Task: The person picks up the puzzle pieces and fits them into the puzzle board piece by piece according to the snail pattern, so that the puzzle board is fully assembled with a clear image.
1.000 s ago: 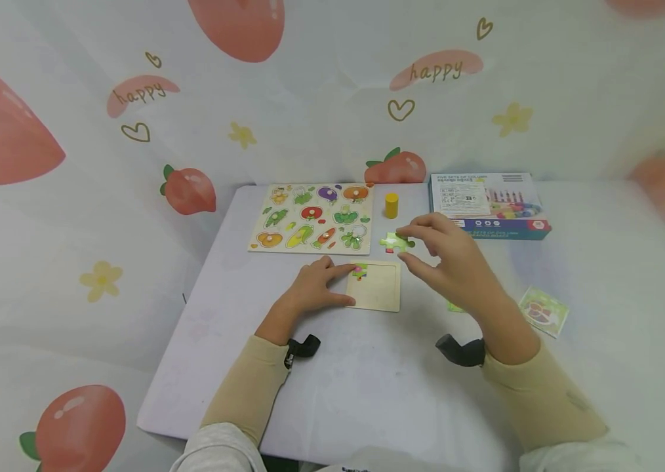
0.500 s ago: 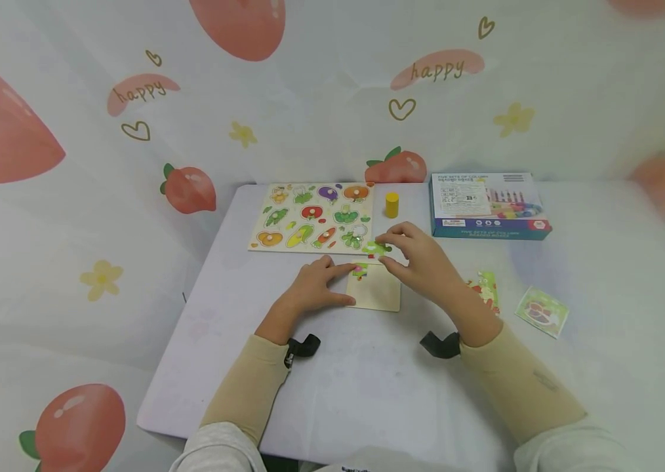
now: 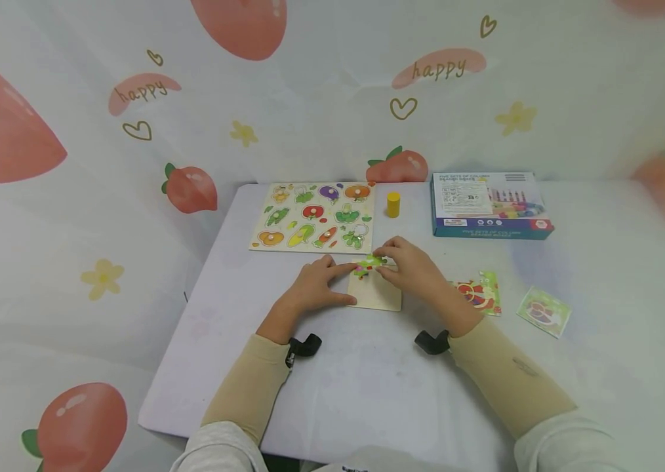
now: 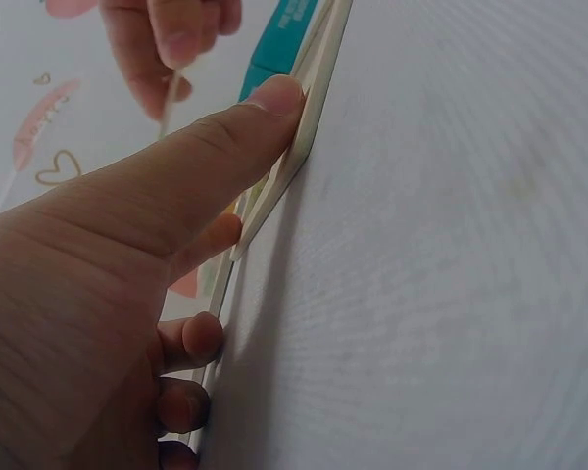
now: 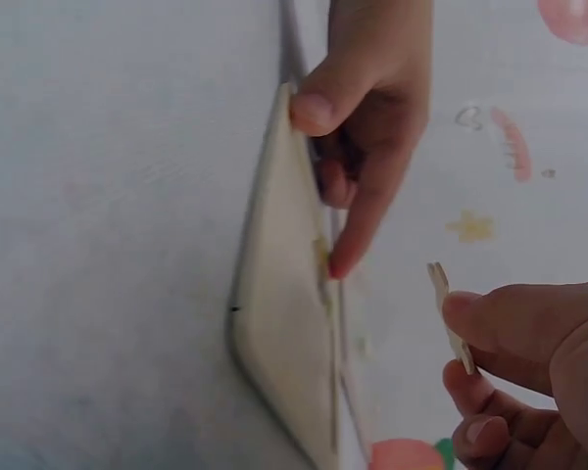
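Note:
My right hand (image 3: 410, 267) pinches a green jigsaw piece (image 3: 370, 261) between thumb and fingers, above the back edge of a small wooden puzzle tray (image 3: 381, 296). In the right wrist view the held piece is seen edge-on, raised off the tray. Another small jigsaw piece (image 3: 360, 273), green with pink, lies in the tray's back left corner. My left hand (image 3: 322, 285) rests at the tray's left side. Its straight index finger touches the corner piece, and its thumb (image 4: 274, 96) presses the tray's near left corner.
A vegetable peg puzzle board (image 3: 311, 219) lies behind the tray. A yellow cylinder (image 3: 393, 204) and a boxed bead set (image 3: 492, 206) stand at the back. More jigsaw pieces (image 3: 482, 293) lie beside my right forearm, with a square picture card (image 3: 544, 312) further right.
My right hand has carried the green jigsaw piece left and nearer, from beside the vegetable board to over the tray's back edge. My left hand stays at the tray.

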A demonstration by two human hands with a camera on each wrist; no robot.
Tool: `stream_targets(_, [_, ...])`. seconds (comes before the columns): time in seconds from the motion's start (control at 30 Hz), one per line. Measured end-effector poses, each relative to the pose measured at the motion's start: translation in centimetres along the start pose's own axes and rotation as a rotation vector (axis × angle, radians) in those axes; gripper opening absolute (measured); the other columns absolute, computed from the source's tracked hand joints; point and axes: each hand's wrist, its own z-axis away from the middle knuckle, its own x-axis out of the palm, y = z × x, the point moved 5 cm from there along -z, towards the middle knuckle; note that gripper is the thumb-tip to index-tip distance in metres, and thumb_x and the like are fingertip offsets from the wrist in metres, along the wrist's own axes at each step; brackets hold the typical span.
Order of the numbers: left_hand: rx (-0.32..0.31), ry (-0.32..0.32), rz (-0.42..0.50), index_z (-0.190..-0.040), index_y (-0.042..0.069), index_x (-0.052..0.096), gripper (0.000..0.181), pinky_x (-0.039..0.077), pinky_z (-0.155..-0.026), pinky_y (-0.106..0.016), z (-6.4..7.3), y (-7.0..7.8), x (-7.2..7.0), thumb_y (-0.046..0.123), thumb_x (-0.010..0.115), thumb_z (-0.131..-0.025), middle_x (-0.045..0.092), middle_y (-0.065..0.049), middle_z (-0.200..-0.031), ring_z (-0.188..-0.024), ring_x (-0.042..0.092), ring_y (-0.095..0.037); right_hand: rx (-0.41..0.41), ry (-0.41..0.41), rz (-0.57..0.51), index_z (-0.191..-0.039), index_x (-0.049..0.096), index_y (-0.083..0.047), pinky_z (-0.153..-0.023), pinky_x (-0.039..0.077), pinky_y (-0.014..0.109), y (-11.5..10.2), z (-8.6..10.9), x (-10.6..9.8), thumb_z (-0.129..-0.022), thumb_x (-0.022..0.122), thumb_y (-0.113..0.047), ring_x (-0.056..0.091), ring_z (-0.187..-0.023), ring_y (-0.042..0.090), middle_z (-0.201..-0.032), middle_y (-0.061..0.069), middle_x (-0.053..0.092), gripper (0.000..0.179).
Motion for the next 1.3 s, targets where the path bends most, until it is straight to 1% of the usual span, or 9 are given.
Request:
stream_targets(0.27, [0.005,-0.005,-0.009,-0.153,0.035,0.05,0.082,0.029,-0.071,-0.032,-0.1,0.0,0.0,0.063,0.078,-0.082,0.044,-0.001,-0.097,-0.08,0.038,-0.018,0.056,-0.047,0.022,-0.124,0.073,-0.004,-0.098,0.049,0.044,1.5,-0.6,1.6,-0.095,0.074,-0.016,0.058,-0.109,0.027,-0.121,0.011,0.06,0.032])
stream_targets(0.43, [0.011,-0.001,-0.005,-0.153,0.034,0.051,0.081,0.03,-0.07,-0.032,-0.1,0.0,0.0,0.062,0.079,-0.082,0.044,-0.002,-0.097,-0.08,0.039,-0.018,0.089,-0.064,0.032,-0.126,0.073,-0.004,-0.096,0.049,0.044,2.3,-0.8,2.4,-0.095,0.075,-0.016,0.058,-0.107,0.026,-0.119,0.01,0.06,0.033])
stream_targets(0.63, [0.004,-0.002,0.006,-0.153,0.034,0.051,0.082,0.03,-0.07,-0.032,0.0,0.1,0.1,0.062,0.079,-0.081,0.044,-0.002,-0.097,-0.08,0.038,-0.019,0.097,-0.036,0.044,-0.126,0.073,-0.003,-0.093,0.049,0.044,2.5,-0.6,3.0,-0.095,0.076,-0.017,0.059,-0.105,0.027,-0.117,0.01,0.06,0.035])
stream_targets(0.77, [-0.006,-0.004,0.016,-0.153,0.034,0.051,0.082,0.03,-0.071,-0.033,0.0,0.1,-0.1,0.062,0.079,-0.081,0.044,-0.002,-0.097,-0.08,0.038,-0.019,0.09,0.004,0.055,-0.121,0.076,-0.003,-0.084,0.048,0.04,2.6,-0.6,3.2,-0.094,0.077,-0.018,0.056,-0.096,0.024,-0.11,0.008,0.059,0.031])
stream_targets(0.9, [-0.011,-0.001,-0.011,-0.152,0.036,0.051,0.081,0.03,-0.071,-0.032,-0.3,0.2,-0.3,0.063,0.079,-0.082,0.044,-0.002,-0.097,-0.081,0.038,-0.019,0.055,0.022,0.118,-0.115,0.08,-0.006,-0.072,0.045,0.034,2.6,-0.6,3.1,-0.094,0.077,-0.02,0.052,-0.085,0.02,-0.102,0.006,0.055,0.025])
stream_targets(1.0, [-0.016,-0.008,-0.013,-0.152,0.036,0.051,0.081,0.03,-0.071,-0.032,-0.5,0.2,-0.3,0.062,0.079,-0.081,0.044,-0.002,-0.098,-0.081,0.038,-0.019,0.041,-0.021,0.176,-0.116,0.08,-0.009,-0.065,0.043,0.032,2.5,-0.5,3.0,-0.096,0.075,-0.024,0.051,-0.079,0.019,-0.1,0.006,0.051,0.025])
stream_targets(1.1, [-0.026,-0.025,0.003,-0.153,0.036,0.05,0.082,0.031,-0.072,-0.033,-0.4,0.1,-0.1,0.062,0.079,-0.081,0.044,-0.002,-0.099,-0.082,0.039,-0.02,0.038,-0.101,0.228,-0.125,0.076,-0.011,-0.061,0.043,0.03,2.2,-0.1,3.1,-0.099,0.071,-0.028,0.051,-0.074,0.02,-0.101,0.009,0.049,0.031])
stream_targets(1.2, [-0.038,-0.035,0.022,-0.153,0.035,0.05,0.083,0.033,-0.072,-0.033,-0.2,0.0,0.1,0.062,0.08,-0.081,0.045,-0.002,-0.101,-0.082,0.04,-0.02,0.019,-0.16,0.267,-0.133,0.07,-0.011,-0.061,0.045,0.03,1.7,0.2,3.1,-0.101,0.068,-0.029,0.052,-0.073,0.02,-0.104,0.012,0.05,0.037])
stream_targets(1.3, [-0.032,-0.024,0.024,-0.153,0.035,0.05,0.083,0.033,-0.071,-0.033,-0.2,0.0,0.2,0.062,0.08,-0.081,0.045,-0.002,-0.1,-0.082,0.04,-0.02,-0.01,-0.169,0.31,-0.138,0.067,-0.011,-0.063,0.048,0.032,1.2,0.6,2.9,-0.101,0.067,-0.03,0.054,-0.074,0.02,-0.108,0.014,0.052,0.041])
